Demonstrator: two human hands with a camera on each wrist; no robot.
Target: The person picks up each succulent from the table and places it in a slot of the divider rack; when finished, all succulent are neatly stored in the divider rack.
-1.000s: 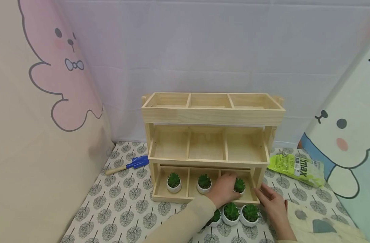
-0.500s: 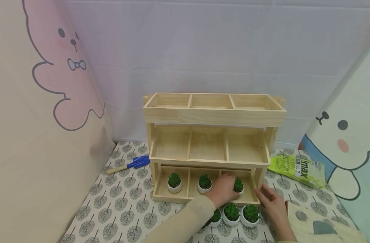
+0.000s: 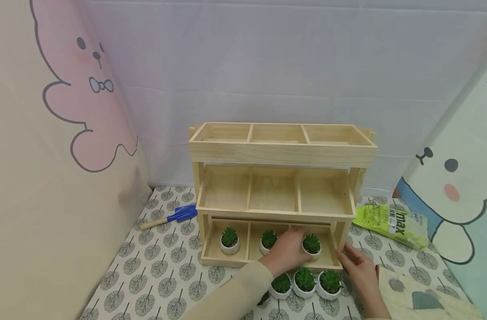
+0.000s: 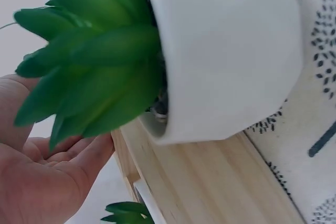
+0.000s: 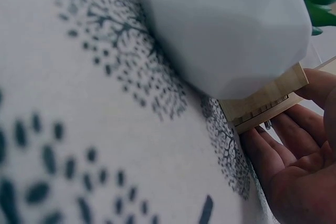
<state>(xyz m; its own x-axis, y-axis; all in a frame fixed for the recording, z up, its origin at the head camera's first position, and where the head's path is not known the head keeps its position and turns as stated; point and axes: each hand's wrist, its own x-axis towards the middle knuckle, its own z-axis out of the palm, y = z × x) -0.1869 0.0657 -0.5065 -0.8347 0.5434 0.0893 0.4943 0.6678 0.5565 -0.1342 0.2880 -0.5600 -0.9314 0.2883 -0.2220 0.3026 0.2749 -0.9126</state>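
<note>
A three-tier wooden planter shelf (image 3: pixel 283 153) stands in the head view, each tier split into three compartments. Its bottom tier holds a potted succulent (image 3: pixel 229 241) on the left, another succulent (image 3: pixel 269 240) in the middle and a third succulent (image 3: pixel 311 246) on the right. My left hand (image 3: pixel 289 251) reaches over the tier's front edge, its fingers loose against the left side of the third white pot. In the left wrist view a nearer pot (image 4: pixel 226 56) hides that contact. My right hand (image 3: pixel 359 271) holds the shelf's lower right corner, thumb (image 5: pixel 317 85) at the edge and fingers along the side.
Before the shelf sit three more white-potted succulents, a left one (image 3: pixel 281 286), a middle one (image 3: pixel 305 282) and a right one (image 3: pixel 329 284). A blue trowel (image 3: pixel 183 214) lies at left. A green bag (image 3: pixel 391 224) lies at right, near a patterned cloth (image 3: pixel 419 293).
The right-compartment succulent has shifted slightly left. My left hand has drawn left too, uncovering more of that pot and the left front succulent. My right hand stays at the shelf corner.
</note>
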